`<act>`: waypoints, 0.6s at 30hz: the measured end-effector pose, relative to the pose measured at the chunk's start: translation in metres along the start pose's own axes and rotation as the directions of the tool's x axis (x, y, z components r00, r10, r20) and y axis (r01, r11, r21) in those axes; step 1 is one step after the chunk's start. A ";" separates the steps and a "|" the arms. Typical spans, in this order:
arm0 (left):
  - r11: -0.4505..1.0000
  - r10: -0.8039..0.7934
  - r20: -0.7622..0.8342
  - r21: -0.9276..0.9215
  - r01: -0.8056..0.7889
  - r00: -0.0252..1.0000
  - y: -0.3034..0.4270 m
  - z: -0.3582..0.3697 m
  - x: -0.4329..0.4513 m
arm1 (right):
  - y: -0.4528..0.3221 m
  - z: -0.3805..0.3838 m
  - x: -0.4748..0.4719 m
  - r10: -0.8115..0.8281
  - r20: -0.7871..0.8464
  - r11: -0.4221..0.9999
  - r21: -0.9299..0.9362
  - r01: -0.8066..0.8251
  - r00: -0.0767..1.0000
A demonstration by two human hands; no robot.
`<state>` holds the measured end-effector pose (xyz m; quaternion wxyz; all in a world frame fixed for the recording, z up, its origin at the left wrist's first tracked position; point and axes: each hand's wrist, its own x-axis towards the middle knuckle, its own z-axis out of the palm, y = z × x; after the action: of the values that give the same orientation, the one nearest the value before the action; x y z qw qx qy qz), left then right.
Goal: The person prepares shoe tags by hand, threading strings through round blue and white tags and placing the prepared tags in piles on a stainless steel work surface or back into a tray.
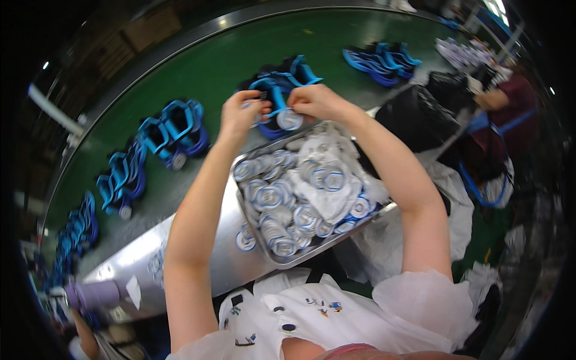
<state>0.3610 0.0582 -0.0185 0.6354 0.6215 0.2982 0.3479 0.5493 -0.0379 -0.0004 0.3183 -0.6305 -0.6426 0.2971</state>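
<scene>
Over the near edge of the belt, my left hand [240, 112] has its fingers bent beside a blue-and-black shoe [274, 92]. A small pale piece shows at those fingertips, too blurred to name. My right hand [317, 102] pinches at the top of a round white tag [289, 119], which hangs in front of the same shoe. A second shoe [303, 72] stands just behind. Below my hands, a metal tray [299, 260] holds stacks of round white tags with blue rims [268, 196]. Crumpled white plastic [330, 198] lies among them, with some tags on top.
Similar shoes [173, 128] line the green conveyor belt [216, 58] to the left, some bearing round tags. More shoes [382, 63] stand at right. A purple bottle [94, 294] lies on the metal table [139, 265]. Black bags [418, 117] and a co-worker's arm [492, 99] are at right.
</scene>
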 end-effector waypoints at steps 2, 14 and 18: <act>0.990 0.033 0.011 0.137 -0.034 0.999 0.008 0.006 -0.005 | -0.003 0.003 -0.002 -0.034 -0.020 0.998 -0.062 0.032 0.999; 0.596 0.440 0.143 0.692 -0.408 0.886 0.004 0.003 -0.022 | -0.014 0.023 0.010 -0.415 -0.164 0.854 -0.410 0.321 0.895; 0.587 0.445 0.145 0.699 -0.410 0.884 0.001 0.001 -0.021 | -0.014 0.025 0.010 -0.387 -0.194 0.883 -0.358 0.302 0.902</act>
<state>0.3496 0.0407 -0.0186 0.2355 0.8624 0.2652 0.3611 0.5210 -0.0280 -0.0048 0.3413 -0.5816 -0.7372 0.0421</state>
